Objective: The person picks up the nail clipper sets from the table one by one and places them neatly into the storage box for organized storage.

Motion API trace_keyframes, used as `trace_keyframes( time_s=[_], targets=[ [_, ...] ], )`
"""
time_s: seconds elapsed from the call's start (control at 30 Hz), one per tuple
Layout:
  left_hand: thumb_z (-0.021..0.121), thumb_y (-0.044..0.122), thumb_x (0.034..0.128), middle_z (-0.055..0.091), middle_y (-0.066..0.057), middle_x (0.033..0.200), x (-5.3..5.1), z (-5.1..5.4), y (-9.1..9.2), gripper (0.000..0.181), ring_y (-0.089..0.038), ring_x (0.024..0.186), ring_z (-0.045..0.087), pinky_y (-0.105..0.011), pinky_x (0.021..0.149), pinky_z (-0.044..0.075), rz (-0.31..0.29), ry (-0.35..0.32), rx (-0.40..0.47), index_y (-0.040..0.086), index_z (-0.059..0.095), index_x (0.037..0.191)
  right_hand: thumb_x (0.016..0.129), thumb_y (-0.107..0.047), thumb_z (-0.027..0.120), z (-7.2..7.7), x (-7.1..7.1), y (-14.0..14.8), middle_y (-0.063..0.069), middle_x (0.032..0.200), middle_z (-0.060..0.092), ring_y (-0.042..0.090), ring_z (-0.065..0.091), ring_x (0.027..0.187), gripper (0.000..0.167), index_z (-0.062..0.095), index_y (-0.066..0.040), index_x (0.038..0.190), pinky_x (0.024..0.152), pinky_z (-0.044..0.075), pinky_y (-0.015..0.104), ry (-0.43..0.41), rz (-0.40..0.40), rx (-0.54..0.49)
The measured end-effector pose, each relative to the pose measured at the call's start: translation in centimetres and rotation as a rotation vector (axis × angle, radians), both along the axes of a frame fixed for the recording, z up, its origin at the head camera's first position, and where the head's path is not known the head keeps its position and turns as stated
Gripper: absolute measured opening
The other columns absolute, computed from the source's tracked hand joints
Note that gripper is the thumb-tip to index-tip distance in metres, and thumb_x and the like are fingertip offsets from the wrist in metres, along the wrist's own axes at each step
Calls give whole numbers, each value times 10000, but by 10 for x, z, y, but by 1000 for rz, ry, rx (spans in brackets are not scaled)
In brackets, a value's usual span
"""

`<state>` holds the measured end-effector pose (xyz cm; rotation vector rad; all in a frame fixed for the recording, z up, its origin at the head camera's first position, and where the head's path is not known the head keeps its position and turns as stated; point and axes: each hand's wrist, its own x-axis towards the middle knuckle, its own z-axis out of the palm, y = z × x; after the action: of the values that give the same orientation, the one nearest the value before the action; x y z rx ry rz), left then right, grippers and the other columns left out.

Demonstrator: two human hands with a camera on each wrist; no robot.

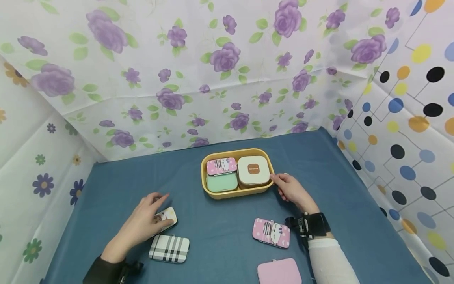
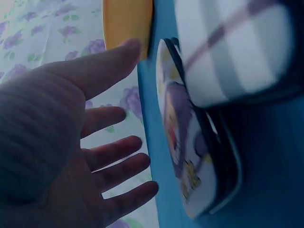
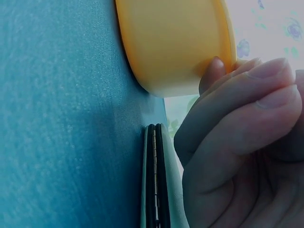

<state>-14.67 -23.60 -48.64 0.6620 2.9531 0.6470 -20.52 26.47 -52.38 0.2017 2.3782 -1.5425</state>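
Observation:
My right hand (image 1: 291, 190) pinches the right end of a yellow tray (image 1: 239, 193); its other fingers are curled in the right wrist view. Inside the tray sit a pink cartoon case (image 1: 221, 166), a mint green case (image 1: 222, 182) and a square cream box (image 1: 253, 170) with a brown label. My left hand (image 1: 144, 217) hovers over a white cartoon case (image 1: 169, 215), partly hiding it. In the left wrist view its fingers (image 2: 121, 154) are spread, apart from that case. A black-and-white plaid case (image 1: 169, 249) lies just nearer than it.
On the blue cloth (image 1: 220, 240), a second pink cartoon case (image 1: 271, 233) lies near my right wrist. A plain pink case (image 1: 279, 271) is cut by the bottom edge. Flowered sheeting (image 1: 198, 98) rises behind, and dotted sheeting (image 1: 408, 157) stands on the right.

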Motion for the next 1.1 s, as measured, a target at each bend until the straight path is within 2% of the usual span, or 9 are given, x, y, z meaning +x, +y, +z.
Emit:
trace_keyframes(
  time_s=[0.13,0.37,0.53,0.7,0.9,1.1],
  targets=[
    [902,366,885,557,-207,1395,5,-5,-8,781,-374,1161,566,-555,882,476,-13,-16,-4,42,591,1523,1081,-626,520,0,1,0,35,735,500,181,468,570,609,627,-27,1104,531,424,313,-2,-6,-4],
    [908,410,865,590,-168,1339,5,-13,-13,762,-322,1114,581,-498,847,498,-25,-77,-10,73,634,1491,1072,-642,524,-1,0,0,38,747,510,180,477,577,594,639,-60,1082,529,424,312,-3,-16,4],
    [917,403,855,606,-148,1303,5,-14,-13,749,-275,1061,574,-468,810,493,-18,-87,-9,79,651,1475,1070,-645,525,-1,0,-1,37,749,512,180,479,580,587,642,-69,1070,532,424,312,0,-14,12],
    [925,379,848,620,-143,1270,5,-14,-13,719,-274,1046,585,-457,793,500,-15,-69,-24,58,675,1441,1077,-633,522,0,0,-1,35,747,510,179,476,578,595,638,-50,1079,531,420,311,8,-12,18],
    [919,361,856,629,-119,1234,5,-13,-12,704,-219,1001,583,-384,744,482,-5,-82,-55,20,679,1423,1079,-632,519,0,0,-1,36,746,512,177,479,577,585,643,-61,1097,530,425,313,5,-7,14],
    [923,405,842,625,-143,1240,7,-11,-10,763,-252,1011,600,-385,733,491,0,-104,-79,-12,666,1428,1071,-649,520,-1,0,0,37,751,514,177,480,582,593,641,-69,1096,531,421,310,-6,-13,12]
  ],
)
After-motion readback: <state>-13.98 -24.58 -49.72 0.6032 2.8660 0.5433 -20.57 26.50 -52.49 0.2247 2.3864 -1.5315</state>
